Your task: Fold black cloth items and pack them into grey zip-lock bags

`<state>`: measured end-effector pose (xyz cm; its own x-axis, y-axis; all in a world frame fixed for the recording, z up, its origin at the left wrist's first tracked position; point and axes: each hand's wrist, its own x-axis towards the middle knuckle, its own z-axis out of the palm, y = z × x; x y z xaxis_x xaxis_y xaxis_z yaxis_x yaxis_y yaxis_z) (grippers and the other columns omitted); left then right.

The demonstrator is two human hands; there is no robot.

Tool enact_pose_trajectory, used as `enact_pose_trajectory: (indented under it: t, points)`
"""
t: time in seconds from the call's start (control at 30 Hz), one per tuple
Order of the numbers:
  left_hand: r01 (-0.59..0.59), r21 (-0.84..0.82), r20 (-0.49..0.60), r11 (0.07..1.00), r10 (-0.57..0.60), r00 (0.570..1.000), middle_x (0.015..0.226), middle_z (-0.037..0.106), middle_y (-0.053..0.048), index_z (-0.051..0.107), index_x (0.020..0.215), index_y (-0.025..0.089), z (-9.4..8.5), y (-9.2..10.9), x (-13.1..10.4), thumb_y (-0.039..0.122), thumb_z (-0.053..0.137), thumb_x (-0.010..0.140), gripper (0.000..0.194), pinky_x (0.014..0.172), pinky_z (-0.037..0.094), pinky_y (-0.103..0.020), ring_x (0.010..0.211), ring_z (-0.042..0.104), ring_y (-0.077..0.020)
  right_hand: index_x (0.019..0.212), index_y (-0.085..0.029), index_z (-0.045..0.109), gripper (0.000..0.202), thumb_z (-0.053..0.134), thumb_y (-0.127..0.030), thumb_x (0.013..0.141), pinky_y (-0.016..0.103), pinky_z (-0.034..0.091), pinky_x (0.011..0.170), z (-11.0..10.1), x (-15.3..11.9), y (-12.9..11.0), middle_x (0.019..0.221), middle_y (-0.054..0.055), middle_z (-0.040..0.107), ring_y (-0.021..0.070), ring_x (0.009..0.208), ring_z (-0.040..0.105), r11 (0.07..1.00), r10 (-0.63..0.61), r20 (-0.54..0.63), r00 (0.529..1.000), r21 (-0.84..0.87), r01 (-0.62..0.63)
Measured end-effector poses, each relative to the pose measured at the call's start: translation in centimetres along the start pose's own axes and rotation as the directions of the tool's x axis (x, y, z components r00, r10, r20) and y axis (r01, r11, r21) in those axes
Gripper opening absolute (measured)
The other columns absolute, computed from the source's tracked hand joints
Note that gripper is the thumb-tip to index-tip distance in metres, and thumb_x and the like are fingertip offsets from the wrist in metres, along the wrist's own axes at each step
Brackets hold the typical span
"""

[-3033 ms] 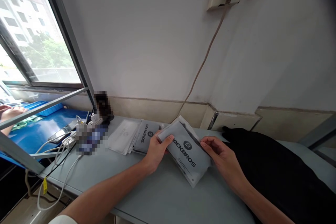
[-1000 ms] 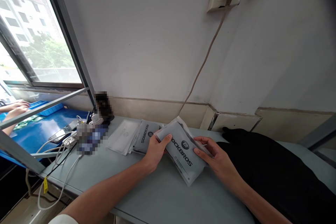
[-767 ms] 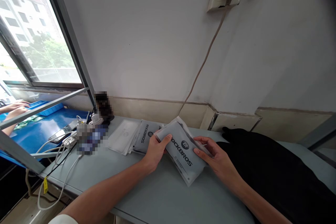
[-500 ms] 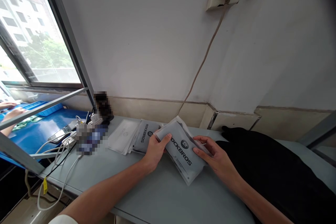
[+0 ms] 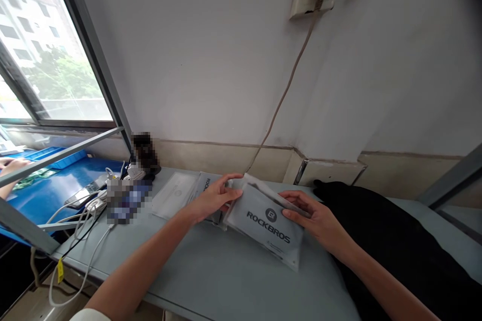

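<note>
A frosted plastic pouch printed ROCKBROS is held tilted just above the table, its upper edge partly parted. My left hand has its thumb and forefinger closed at the pouch's upper left corner; its other fingers are partly hidden. At the right end, my right hand pinches the upper edge between thumb and fingers. Behind my left hand lies another grey ROCKBROS pouch, partly covered by the hand. Left of it rests a stack of clear, whitish pouches.
Black cloth covers the right side of the grey table. White cables and a power strip lie at the left, beside a blurred-out item. A metal frame bar crosses there; beyond it another person's hand shows over a blue surface.
The pouch has turned to lie more level, with its printing facing me. My left hand has shifted from its front face to its upper left corner. My right hand keeps its hold.
</note>
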<state>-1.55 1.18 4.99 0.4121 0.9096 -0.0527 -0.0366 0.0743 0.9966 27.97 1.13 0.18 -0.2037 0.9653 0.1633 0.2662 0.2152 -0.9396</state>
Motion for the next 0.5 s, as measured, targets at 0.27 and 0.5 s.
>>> enact_pose_trajectory:
  t: [0.27, 0.5]
  points:
    - [-0.142, 0.361, 0.154, 0.922, 0.091, 0.984, 0.076, 0.053, 0.003, 0.063, 0.121, 0.026, -0.6, 0.0, -1.0, 0.058, 0.074, 0.087, 0.048, 0.053, 0.041, -0.023, 0.061, 0.052, -0.0121, 0.104, -0.030, 0.075, 0.039, 0.076, -0.062, 0.082, 0.038, 0.056, 0.081, -0.1, -0.6, -0.8, 0.106, 0.006, 0.075, 0.0306, 0.100, 0.068, 0.984, -0.068, -0.007, 0.998, -0.164, 0.066]
    - [-0.217, 0.387, 0.003, 0.896, 0.234, 0.972, 0.076, 0.048, 0.004, 0.057, 0.111, 0.025, -0.6, -1.3, -1.0, 0.052, 0.064, 0.096, 0.032, 0.057, 0.037, -0.022, 0.064, 0.043, -0.0121, 0.114, -0.028, 0.064, 0.043, 0.077, -0.057, 0.085, 0.036, 0.054, 0.082, 0.1, -0.5, -0.8, 0.103, 0.005, 0.071, 0.0249, 0.095, 0.065, 0.995, -0.019, -0.012, 1.000, 0.095, 0.020]
